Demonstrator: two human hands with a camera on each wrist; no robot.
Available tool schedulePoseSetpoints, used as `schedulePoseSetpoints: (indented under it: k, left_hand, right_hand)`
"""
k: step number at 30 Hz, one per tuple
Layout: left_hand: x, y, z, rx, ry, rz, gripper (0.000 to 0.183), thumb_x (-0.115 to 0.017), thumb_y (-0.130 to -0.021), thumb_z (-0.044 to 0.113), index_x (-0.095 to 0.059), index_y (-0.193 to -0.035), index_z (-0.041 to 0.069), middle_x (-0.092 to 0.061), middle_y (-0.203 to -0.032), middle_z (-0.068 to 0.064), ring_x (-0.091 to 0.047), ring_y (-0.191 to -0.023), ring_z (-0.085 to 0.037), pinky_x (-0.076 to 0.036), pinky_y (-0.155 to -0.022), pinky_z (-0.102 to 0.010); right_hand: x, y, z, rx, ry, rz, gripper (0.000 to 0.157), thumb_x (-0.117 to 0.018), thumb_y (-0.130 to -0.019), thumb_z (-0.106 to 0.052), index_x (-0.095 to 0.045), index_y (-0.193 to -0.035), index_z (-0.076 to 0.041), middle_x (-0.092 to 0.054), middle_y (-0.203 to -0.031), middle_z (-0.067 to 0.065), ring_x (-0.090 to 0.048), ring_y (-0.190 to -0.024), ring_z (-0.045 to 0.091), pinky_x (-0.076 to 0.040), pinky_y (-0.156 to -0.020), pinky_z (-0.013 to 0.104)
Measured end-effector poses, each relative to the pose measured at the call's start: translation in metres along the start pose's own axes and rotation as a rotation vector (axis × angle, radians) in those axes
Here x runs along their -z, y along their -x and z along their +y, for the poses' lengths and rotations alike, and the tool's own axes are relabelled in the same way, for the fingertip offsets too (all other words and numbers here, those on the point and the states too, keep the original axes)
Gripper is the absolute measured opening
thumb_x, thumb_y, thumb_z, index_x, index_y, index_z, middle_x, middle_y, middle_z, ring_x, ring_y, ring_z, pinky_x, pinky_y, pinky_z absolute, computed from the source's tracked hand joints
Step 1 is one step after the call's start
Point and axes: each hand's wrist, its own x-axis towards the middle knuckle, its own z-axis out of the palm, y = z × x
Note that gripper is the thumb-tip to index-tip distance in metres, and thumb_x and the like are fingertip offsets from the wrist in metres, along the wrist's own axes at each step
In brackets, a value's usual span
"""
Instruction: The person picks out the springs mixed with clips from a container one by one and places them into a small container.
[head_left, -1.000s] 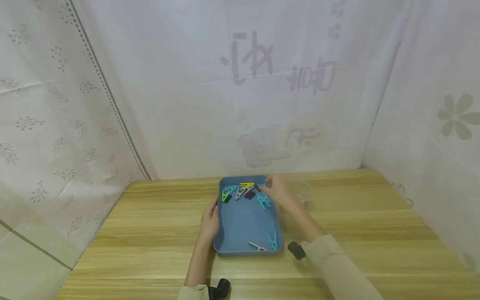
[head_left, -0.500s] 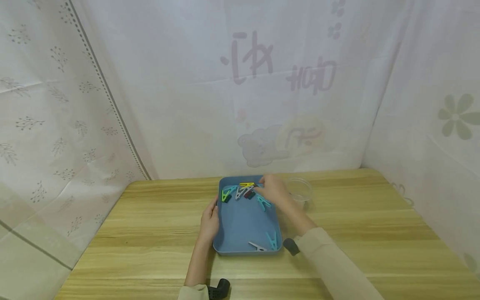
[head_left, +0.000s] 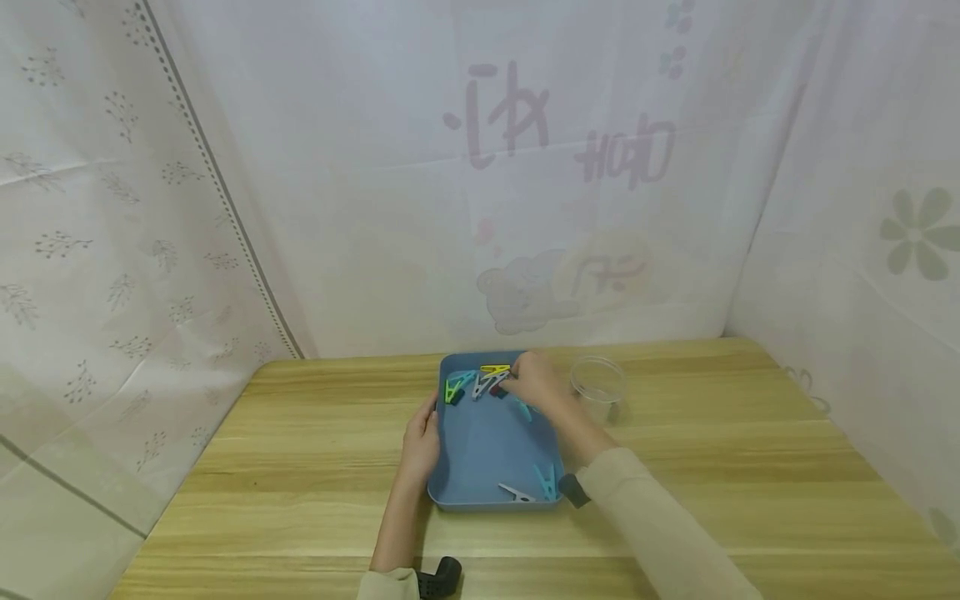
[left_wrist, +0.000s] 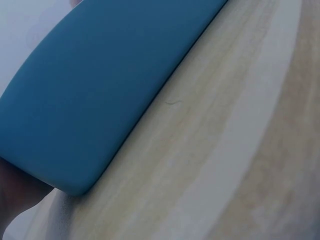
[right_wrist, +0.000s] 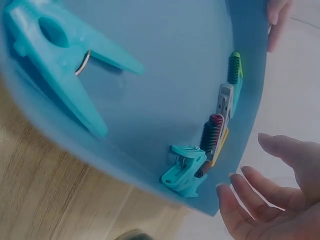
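A shallow blue tray (head_left: 487, 450) lies on the table, with several clothespins inside. My left hand (head_left: 418, 450) rests along its left side, fingers straight against the outer wall. Over the far right part of the tray is my right hand (head_left: 538, 385); the right wrist view shows its fingers (right_wrist: 250, 192) spread and holding nothing. Near them lie a teal clothespin (right_wrist: 185, 171), a grey clothespin (right_wrist: 225, 102) and small ridged dark pieces (right_wrist: 211, 136). A yellow clothespin (head_left: 495, 369) and a green one (head_left: 450, 392) sit at the far end. My right hand hides part of this group in the head view.
A clear round container (head_left: 597, 383) stands on the table just right of the tray. At the tray's near end lie a teal clothespin (head_left: 547, 483) and a light grey clothespin (head_left: 517, 493). A patterned cloth (head_left: 375, 250) hangs behind the table.
My right hand has moved left and slightly nearer, further over the tray, covering the brown piece and most of the right teal clothespins. The left hand and tray have stayed in place.
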Motion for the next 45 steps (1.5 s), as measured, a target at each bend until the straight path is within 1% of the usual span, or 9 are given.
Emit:
schedulePoseSetpoints:
  k: [1,3,12,18,21,26,29,39,45]
  left_hand:
    - [0.000,0.000,-0.001,0.001,0.000,0.000,0.047,-0.034,-0.114,0.003,-0.037,-0.159,-0.008,-0.037,-0.165,-0.028,-0.027,-0.157,-0.047,-0.024,-0.128,-0.061]
    - [0.000,-0.001,-0.001,0.001,0.000,0.001,0.047,-0.034,-0.113,0.003,-0.037,-0.158,-0.009,-0.037,-0.165,-0.028,-0.027,-0.157,-0.047,-0.024,-0.128,-0.061]
    - [0.000,-0.001,0.000,0.002,0.014,0.001,0.047,-0.034,-0.113,0.003,-0.038,-0.159,-0.008,-0.037,-0.165,-0.028,-0.027,-0.157,-0.046,-0.023,-0.129,-0.060]
    - [0.000,-0.002,-0.001,0.002,0.001,0.008,0.046,-0.035,-0.113,0.003,-0.039,-0.158,-0.007,-0.037,-0.165,-0.028,-0.027,-0.157,-0.047,-0.024,-0.128,-0.061]
    - [-0.001,-0.002,0.000,0.002,-0.008,0.007,0.046,-0.035,-0.114,0.004,-0.039,-0.159,-0.007,-0.038,-0.165,-0.028,-0.028,-0.156,-0.047,-0.025,-0.128,-0.061]
    - [-0.002,-0.002,-0.002,0.008,-0.009,0.007,0.046,-0.034,-0.114,0.003,-0.039,-0.158,-0.008,-0.037,-0.165,-0.028,-0.027,-0.157,-0.047,-0.024,-0.129,-0.060]
    - [-0.002,-0.002,-0.002,0.012,-0.010,0.006,0.046,-0.034,-0.114,0.003,-0.038,-0.159,-0.008,-0.037,-0.165,-0.028,-0.027,-0.157,-0.046,-0.024,-0.129,-0.060]
    - [-0.002,-0.003,-0.004,0.011,-0.003,0.013,0.046,-0.035,-0.113,0.002,-0.039,-0.158,-0.008,-0.038,-0.165,-0.028,-0.027,-0.157,-0.047,-0.024,-0.128,-0.061]
    - [-0.003,-0.004,-0.005,0.011,-0.012,0.020,0.046,-0.035,-0.113,0.001,-0.040,-0.157,-0.008,-0.038,-0.164,-0.028,-0.028,-0.156,-0.047,-0.024,-0.128,-0.061]
  right_hand:
    - [-0.001,-0.001,-0.001,-0.014,0.000,-0.009,0.045,-0.077,-0.096,-0.013,-0.052,-0.059,-0.007,-0.036,-0.053,-0.002,-0.032,-0.047,0.008,-0.026,-0.045,0.021]
    - [-0.004,-0.002,-0.002,-0.034,0.019,-0.017,0.050,-0.078,-0.095,-0.015,-0.045,-0.058,-0.012,-0.033,-0.052,-0.005,-0.031,-0.047,0.008,-0.025,-0.044,0.020]
    - [-0.012,-0.007,0.000,-0.039,0.092,-0.032,0.053,-0.080,-0.095,-0.017,-0.040,-0.060,-0.014,-0.031,-0.054,-0.005,-0.028,-0.049,0.008,-0.024,-0.046,0.021]
    - [-0.015,-0.012,0.001,-0.048,0.126,-0.050,0.032,-0.080,-0.095,-0.019,-0.057,-0.077,-0.006,-0.038,-0.060,-0.003,-0.034,-0.052,0.010,-0.029,-0.048,0.022]
    - [-0.015,-0.014,0.000,-0.073,0.139,-0.069,0.028,-0.081,-0.095,-0.021,-0.067,-0.097,0.003,-0.052,-0.070,0.004,-0.043,-0.058,0.013,-0.040,-0.053,0.025]
    - [-0.018,-0.014,-0.001,-0.118,0.157,-0.077,0.048,-0.083,-0.093,-0.022,-0.065,-0.123,0.012,-0.072,-0.110,0.022,-0.066,-0.086,0.026,-0.062,-0.082,0.039]
    - [-0.022,-0.015,0.000,-0.140,0.151,-0.073,0.050,-0.083,-0.093,-0.021,-0.064,-0.126,0.012,-0.071,-0.120,0.025,-0.069,-0.098,0.032,-0.062,-0.092,0.044]
    - [-0.030,-0.016,0.003,-0.132,0.187,-0.051,0.055,-0.084,-0.092,-0.021,-0.063,-0.129,0.013,-0.067,-0.124,0.026,-0.065,-0.116,0.038,-0.057,-0.104,0.049]
    - [-0.032,-0.017,0.004,-0.131,0.184,-0.042,0.053,-0.083,-0.092,-0.019,-0.063,-0.129,0.013,-0.065,-0.124,0.026,-0.064,-0.115,0.038,-0.057,-0.104,0.049]
